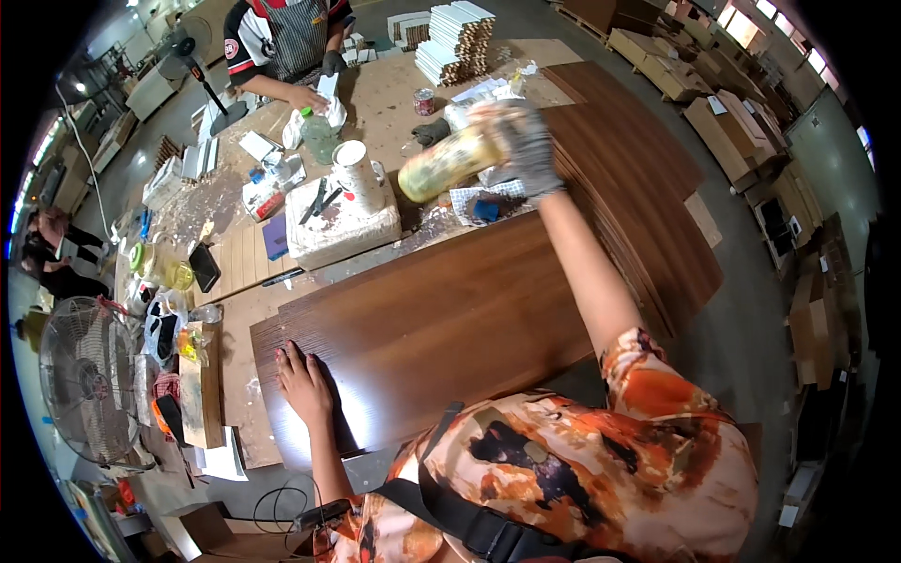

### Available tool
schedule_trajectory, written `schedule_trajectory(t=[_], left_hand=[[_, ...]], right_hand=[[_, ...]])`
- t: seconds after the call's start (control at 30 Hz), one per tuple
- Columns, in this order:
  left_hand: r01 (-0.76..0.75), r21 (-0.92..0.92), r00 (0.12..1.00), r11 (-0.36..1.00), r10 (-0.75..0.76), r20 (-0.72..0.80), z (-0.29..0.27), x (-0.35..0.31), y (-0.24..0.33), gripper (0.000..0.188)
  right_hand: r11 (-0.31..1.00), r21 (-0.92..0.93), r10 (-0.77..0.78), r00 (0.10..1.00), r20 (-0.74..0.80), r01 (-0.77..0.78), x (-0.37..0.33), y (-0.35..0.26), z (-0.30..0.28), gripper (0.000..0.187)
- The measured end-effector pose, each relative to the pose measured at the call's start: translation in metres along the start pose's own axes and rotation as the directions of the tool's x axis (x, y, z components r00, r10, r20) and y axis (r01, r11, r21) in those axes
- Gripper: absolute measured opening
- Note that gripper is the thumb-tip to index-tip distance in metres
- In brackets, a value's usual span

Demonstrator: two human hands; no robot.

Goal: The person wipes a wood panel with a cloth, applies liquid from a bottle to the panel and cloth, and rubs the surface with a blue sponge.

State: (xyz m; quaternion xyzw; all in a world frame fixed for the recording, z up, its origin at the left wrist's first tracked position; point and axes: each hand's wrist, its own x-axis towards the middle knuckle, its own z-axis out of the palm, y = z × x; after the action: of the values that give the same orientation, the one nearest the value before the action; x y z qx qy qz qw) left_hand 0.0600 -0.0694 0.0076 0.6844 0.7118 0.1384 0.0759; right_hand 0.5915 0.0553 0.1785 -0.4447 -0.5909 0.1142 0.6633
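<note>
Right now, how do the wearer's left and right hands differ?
Covering: the left hand is bare, while the right hand wears a grey glove.
Pose: the left hand rests palm-down with fingers extended on the brown wood-grain board; the right hand is closed around a tilted yellowish bottle.
Shared: above both hands' wrists, bare forearm shows.

From far off, I looked through one wide, round camera on the head of a person. It faced down and ahead, close over the brown board mid-frame, with another worker farther away, upper left.
</note>
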Motion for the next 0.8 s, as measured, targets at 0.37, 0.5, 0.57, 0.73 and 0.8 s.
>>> schedule_trajectory(t=[0.37,0.5,0.57,0.73,0.8], left_hand=[[-0.011,-0.065,1.000,0.998,0.011,-0.002,0.000,0.006,0.011,0.060],[-0.062,-0.091,0.998,0.994,0.064,0.023,0.001,0.011,0.022,0.060],[-0.019,-0.030,1.000,0.999,0.019,0.005,-0.005,0.001,0.001,0.061],[-0.022,-0.051,0.999,0.998,0.024,0.027,0.000,0.003,0.003,0.063],[-0.015,-0.046,0.999,0.999,0.017,0.029,0.003,0.002,-0.001,0.062]], right_hand=[[0.045,0.962,0.184,0.948,0.259,-0.271,-0.068,-0.002,-0.142,0.039],[0.847,0.514,0.310,0.911,-0.273,-0.134,-0.087,0.002,-0.255,0.034],[0.866,0.461,0.372,0.867,-0.332,-0.195,-0.080,-0.054,-0.168,0.030],[0.975,-0.217,-0.030,0.946,-0.324,-0.043,-0.085,-0.177,-0.092,0.028],[0.838,-0.545,-0.076,0.988,-0.135,-0.010,-0.085,-0.198,-0.069,0.026]])
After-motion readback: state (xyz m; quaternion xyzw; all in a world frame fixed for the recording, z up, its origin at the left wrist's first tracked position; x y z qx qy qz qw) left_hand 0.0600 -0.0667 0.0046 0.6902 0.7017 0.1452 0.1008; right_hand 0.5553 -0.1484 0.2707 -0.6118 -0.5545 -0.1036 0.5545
